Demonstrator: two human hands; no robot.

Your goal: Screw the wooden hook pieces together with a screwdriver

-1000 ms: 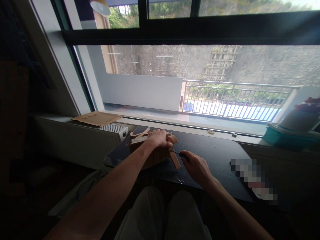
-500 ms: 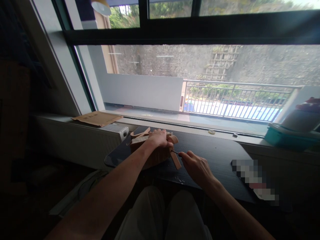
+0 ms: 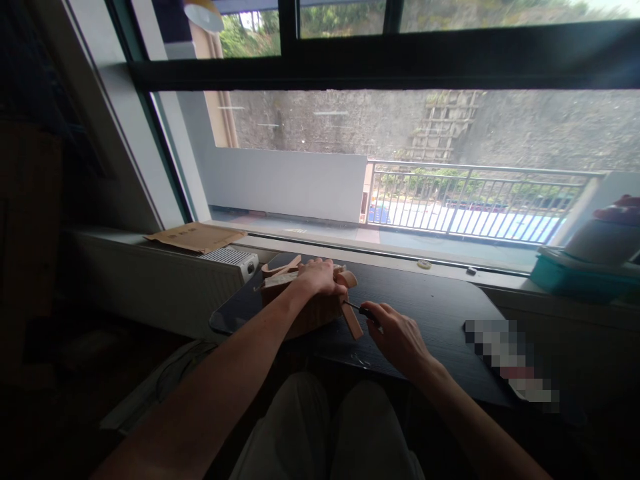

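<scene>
Model (image 3: 310,303): pale smooth wood, curved slats on a rounded body, standing at the left end of the dark matte tabletop (image 3: 430,300)
Left hand (image 3: 320,277): on top of the model, grip curled shut over its upper slats
Right hand (image 3: 397,333): just right of the model, grip pinched on a thin dark-handled tool (image 3: 363,309), tip at the model's side; it has slid back along the handle since half a second ago, probably a re-grip
Cardboard (image 3: 195,237): flat, behind and left of the model

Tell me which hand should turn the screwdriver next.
Right, likely: the right hand grips the screwdriver, its tip at the model; the left hand holds the model.
</scene>
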